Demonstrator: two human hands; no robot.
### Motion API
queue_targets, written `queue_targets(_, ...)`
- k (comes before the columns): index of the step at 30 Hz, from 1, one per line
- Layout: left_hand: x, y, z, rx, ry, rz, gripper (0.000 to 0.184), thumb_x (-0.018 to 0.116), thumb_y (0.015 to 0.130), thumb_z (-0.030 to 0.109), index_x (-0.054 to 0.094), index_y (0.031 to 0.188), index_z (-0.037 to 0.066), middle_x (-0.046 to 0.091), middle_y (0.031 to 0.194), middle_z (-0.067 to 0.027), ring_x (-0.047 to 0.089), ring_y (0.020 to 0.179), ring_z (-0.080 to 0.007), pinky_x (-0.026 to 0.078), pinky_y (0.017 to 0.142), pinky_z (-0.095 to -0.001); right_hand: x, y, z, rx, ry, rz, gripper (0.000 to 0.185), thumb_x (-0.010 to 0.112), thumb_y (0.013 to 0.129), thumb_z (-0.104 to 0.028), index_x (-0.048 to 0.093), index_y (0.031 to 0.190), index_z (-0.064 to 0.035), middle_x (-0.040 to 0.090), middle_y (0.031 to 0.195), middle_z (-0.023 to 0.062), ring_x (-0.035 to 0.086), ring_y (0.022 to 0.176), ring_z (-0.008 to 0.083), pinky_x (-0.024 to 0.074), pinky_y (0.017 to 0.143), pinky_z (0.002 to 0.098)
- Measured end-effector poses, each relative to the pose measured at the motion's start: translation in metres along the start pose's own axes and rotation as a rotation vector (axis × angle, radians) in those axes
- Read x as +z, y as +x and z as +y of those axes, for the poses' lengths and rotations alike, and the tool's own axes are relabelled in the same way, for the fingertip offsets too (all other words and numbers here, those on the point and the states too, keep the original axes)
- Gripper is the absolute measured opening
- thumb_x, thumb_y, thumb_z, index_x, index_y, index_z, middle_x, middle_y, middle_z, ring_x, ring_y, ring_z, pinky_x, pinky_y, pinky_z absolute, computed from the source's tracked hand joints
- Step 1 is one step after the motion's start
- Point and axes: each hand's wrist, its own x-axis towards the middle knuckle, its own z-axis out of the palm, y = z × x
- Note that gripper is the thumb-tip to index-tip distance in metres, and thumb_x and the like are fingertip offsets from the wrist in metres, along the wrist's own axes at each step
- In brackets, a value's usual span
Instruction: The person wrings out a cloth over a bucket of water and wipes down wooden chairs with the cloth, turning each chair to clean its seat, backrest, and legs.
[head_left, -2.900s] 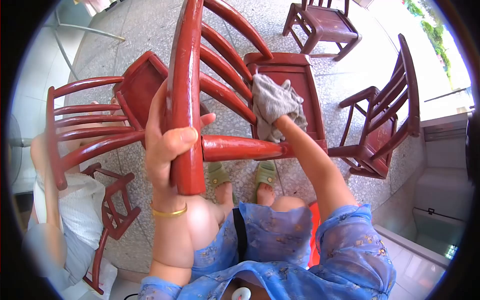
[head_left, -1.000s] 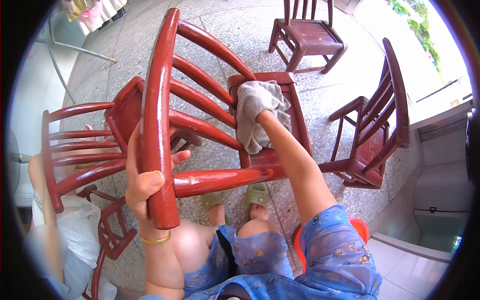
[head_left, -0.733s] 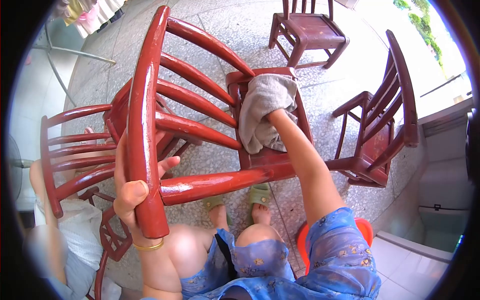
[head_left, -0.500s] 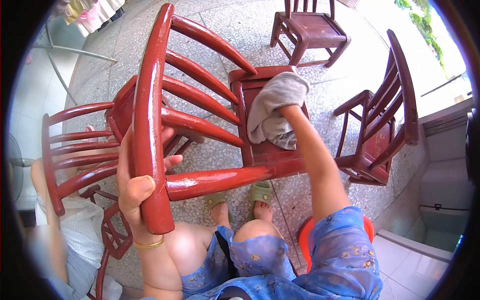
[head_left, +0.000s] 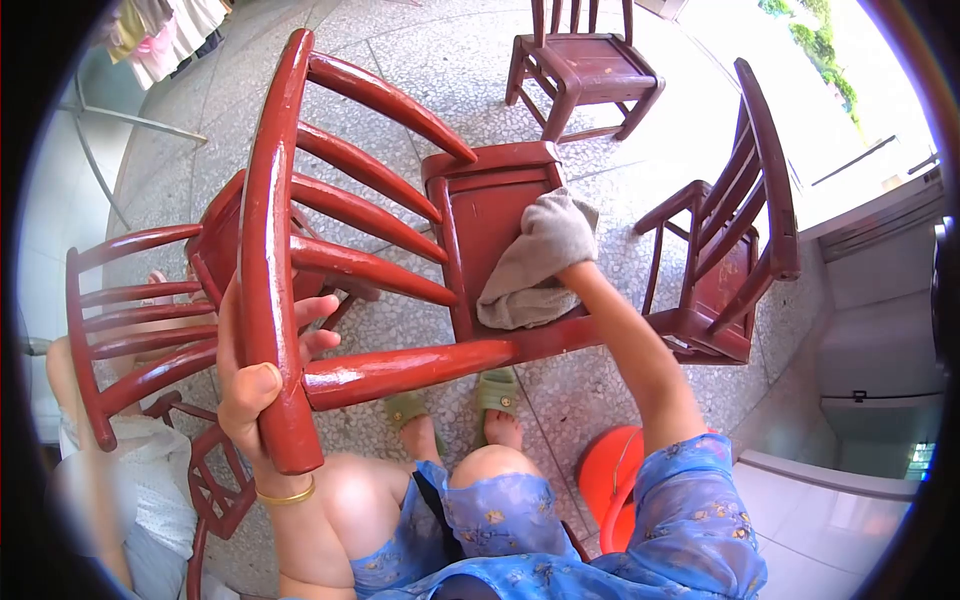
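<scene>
A glossy red wooden chair (head_left: 268, 250) is tilted toward me, its slatted back nearest. My left hand (head_left: 248, 385) is wrapped round the top rail near its lower end, thumb in front and fingers behind. On the chair's seat (head_left: 490, 225) lies a grey cloth (head_left: 535, 270), bunched against the near right part. My right hand (head_left: 575, 272) is pressed down with this cloth; the fabric covers most of its fingers.
Another red chair (head_left: 145, 295) stands at left, beside a seated person (head_left: 125, 470). Two darker chairs stand behind (head_left: 590, 70) and at right (head_left: 730, 270). A red bucket (head_left: 605, 475) is by my right knee. Clothes (head_left: 160, 40) hang at upper left.
My right hand has moved the cloth toward the near side of the seat, baring more of its far part. My left hand keeps its hold. The whole view has shifted slightly.
</scene>
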Motion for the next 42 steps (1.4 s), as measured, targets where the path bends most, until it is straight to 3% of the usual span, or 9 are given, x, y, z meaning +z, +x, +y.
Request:
queue_targets(4,0.002,0.001,-0.002,0.027,-0.008,-0.003,0.088,0.065,0.071,0.024,0.027,0.142,-0.009,0.041,0.138,-0.0258,0.058,0.113,-0.0334,0.06,0.083,-0.0368,0.064,0.058,0.032,0.069,0.116,0.476,0.019,0.066,0.072,-0.028,0.065,0.072,-0.0091,0.065,0.079,0.0145,0.065,0.081,0.0342,0.0505,0.071,0.0441)
queue_targets(6,0.001,0.002,-0.005,0.051,-0.003,0.007,0.09,0.067,0.071,0.027,0.027,0.143,-0.01,0.04,0.139,-0.026,0.058,0.113,-0.033,0.06,0.083,-0.0367,-0.036,0.089,-0.013,0.272,0.033,0.017,0.022,0.063,0.073,-0.029,0.072,0.079,-0.0098,0.069,0.093,0.0148,0.066,0.081,0.0332,0.0508,0.07,0.044)
queue_targets(9,-0.001,0.002,-0.004,0.05,0.075,0.013,0.094,0.07,0.071,0.034,0.027,0.142,-0.009,0.041,0.137,-0.0272,0.06,0.108,-0.0315,0.062,0.076,-0.0373,-0.022,0.105,-0.03,0.402,-0.171,0.372,0.028,0.061,0.074,-0.034,0.074,0.085,-0.0104,0.07,0.088,0.011,0.066,0.078,0.0336,0.0505,0.069,0.0467)
queue_targets(16,0.0,0.001,0.0,0.006,0.115,0.046,0.097,0.073,0.069,0.035,0.027,0.142,-0.008,0.046,0.129,-0.0273,0.065,0.096,-0.0287,0.065,0.068,-0.0365,0.022,0.13,0.043,0.39,0.139,-0.12,0.04,0.056,0.086,-0.043,0.073,0.104,-0.012,0.069,0.111,0.0164,0.065,0.104,0.0329,0.0508,0.086,0.047)
queue_targets(21,0.013,0.005,0.003,-0.034,0.135,0.171,0.104,0.069,0.057,0.039,0.03,0.141,-0.008,0.046,0.13,-0.0211,0.062,0.101,-0.0321,0.057,0.072,-0.0362,0.049,0.106,0.051,0.644,0.306,-0.03,0.039,0.061,0.081,-0.043,0.069,0.102,-0.0104,0.067,0.105,0.022,0.064,0.103,0.0361,0.0497,0.087,0.047)
queue_targets(22,0.013,0.004,0.004,-0.035,0.108,0.159,0.1,0.068,0.059,0.036,0.03,0.141,-0.008,0.048,0.128,-0.0203,0.062,0.101,-0.0323,0.058,0.073,-0.0357,-0.047,0.071,0.006,0.741,0.297,-0.05,0.041,0.062,0.08,-0.038,0.068,0.107,-0.0083,0.067,0.108,0.0204,0.065,0.103,0.0355,0.0516,0.087,0.0447)
queue_targets(24,0.016,0.003,0.003,0.004,0.059,0.148,0.095,0.067,0.062,0.032,0.031,0.14,-0.008,0.05,0.124,-0.0197,0.063,0.101,-0.0318,0.058,0.074,-0.0351,0.05,0.051,0.032,0.624,0.246,0.175,0.037,0.062,0.079,-0.036,0.068,0.101,-0.0071,0.067,0.103,0.0211,0.065,0.101,0.0369,0.051,0.087,0.0448)
queue_targets(32,0.003,-0.005,0.002,0.077,0.012,0.012,0.071,0.059,0.078,0.019,0.034,0.14,-0.006,0.052,0.128,-0.021,0.063,0.106,-0.0331,0.061,0.078,-0.0345,0.006,-0.078,-0.004,0.605,0.38,0.03,0.042,0.07,0.074,-0.036,0.063,0.099,-0.0027,0.064,0.096,0.0256,0.061,0.096,0.0426,0.0486,0.084,0.0469)
queue_targets(42,0.009,-0.005,0.001,0.033,0.067,-0.02,0.068,0.057,0.078,0.028,0.038,0.136,-0.003,0.062,0.091,-0.0148,0.067,0.082,-0.0252,0.057,0.082,-0.0387,0.017,-0.076,-0.006,0.656,0.269,-0.121,0.049,0.07,0.074,-0.04,0.064,0.106,-0.0039,0.064,0.109,0.0247,0.061,0.106,0.0385,0.0495,0.09,0.0444)
